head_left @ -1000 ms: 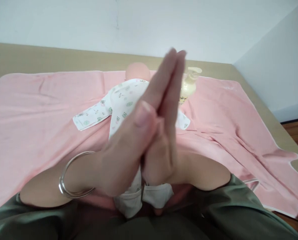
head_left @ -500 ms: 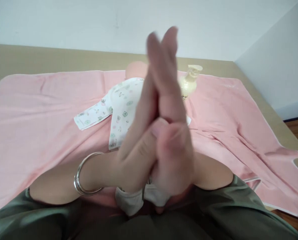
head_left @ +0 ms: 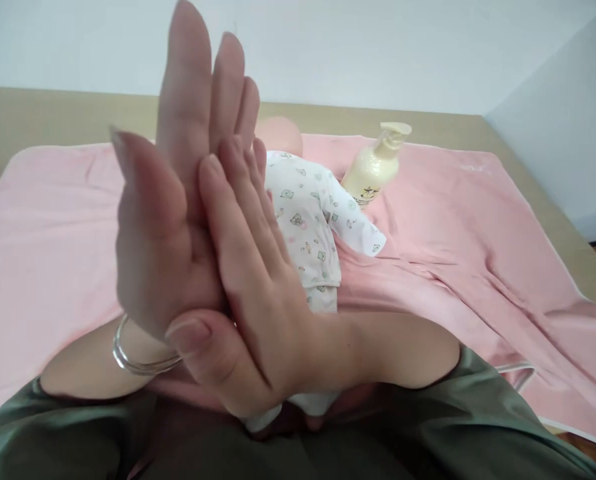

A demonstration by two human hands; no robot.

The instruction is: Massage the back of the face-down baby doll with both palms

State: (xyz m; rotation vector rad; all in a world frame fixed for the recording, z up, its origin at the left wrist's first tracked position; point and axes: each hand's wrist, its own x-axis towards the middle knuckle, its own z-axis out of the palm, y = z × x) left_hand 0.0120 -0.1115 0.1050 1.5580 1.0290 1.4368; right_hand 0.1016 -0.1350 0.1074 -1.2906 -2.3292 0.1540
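Note:
My left hand (head_left: 165,220), with silver bangles (head_left: 141,363) at its wrist, stands upright with its fingers stretched and palm showing. Against that palm lies my right hand (head_left: 263,280), its fingers straight and flat. The two palms press together at an angle, and no object shows between them. Behind them a baby doll (head_left: 303,213) lies on its back in a white printed top. Its smooth head (head_left: 281,135) points toward the wall; my hands cover its left-hand side in the picture. A cream pump bottle (head_left: 375,167) is beside the doll's sleeve.
A pink blanket (head_left: 453,220) with a white edge is spread under the doll, with folds on the right. Beneath it is a pale wooden surface (head_left: 78,117) that meets a white wall (head_left: 378,53). My legs in dark green cloth (head_left: 478,413) are at the near edge.
Both hands have shifted left and turned, so that the left palm faces me more and the right hand lies across it. More of the doll's top and the pump bottle shows.

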